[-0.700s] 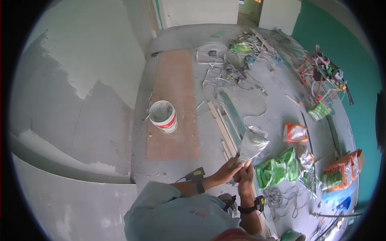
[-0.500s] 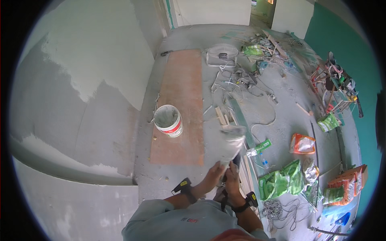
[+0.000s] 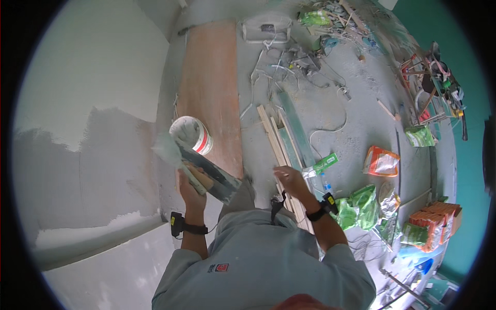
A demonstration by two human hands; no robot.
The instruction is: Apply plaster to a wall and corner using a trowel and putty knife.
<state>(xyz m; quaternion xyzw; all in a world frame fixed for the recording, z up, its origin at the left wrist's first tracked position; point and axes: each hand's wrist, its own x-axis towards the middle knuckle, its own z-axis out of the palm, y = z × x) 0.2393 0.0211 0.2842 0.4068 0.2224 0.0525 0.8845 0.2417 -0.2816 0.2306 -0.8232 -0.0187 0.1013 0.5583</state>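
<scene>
My left hand [image 3: 190, 187] is closed round the wooden handle of a plastering trowel [image 3: 221, 182]. Its long dark steel blade slants down to the right, in front of my body. A pale, blurred flat piece [image 3: 168, 148] juts out past the trowel's upper left end; I cannot make out whether it is a second blade or wet filler. Just beyond the trowel stands a white bucket [image 3: 187, 129] with a red band and filler-smeared inner walls. Apart from the tool, my right hand [image 3: 290, 182] hangs over wooden strips [image 3: 279, 150], fingers loosely bent and nothing visible in them.
A partly coated wall [image 3: 98, 150] rises on the left. The bucket stands on a reddish board [image 3: 212, 77]. Cables [image 3: 305, 62] and a floor fan [image 3: 266, 28] lie beyond. Green bags [image 3: 361, 206], an orange-white bag [image 3: 382, 161] and stacked orange packs [image 3: 439, 219] are at right.
My hands, together on the tool before, are now apart. The left has carried the trowel left toward the bucket and wall; the right stays on the right side. The view has tilted downward.
</scene>
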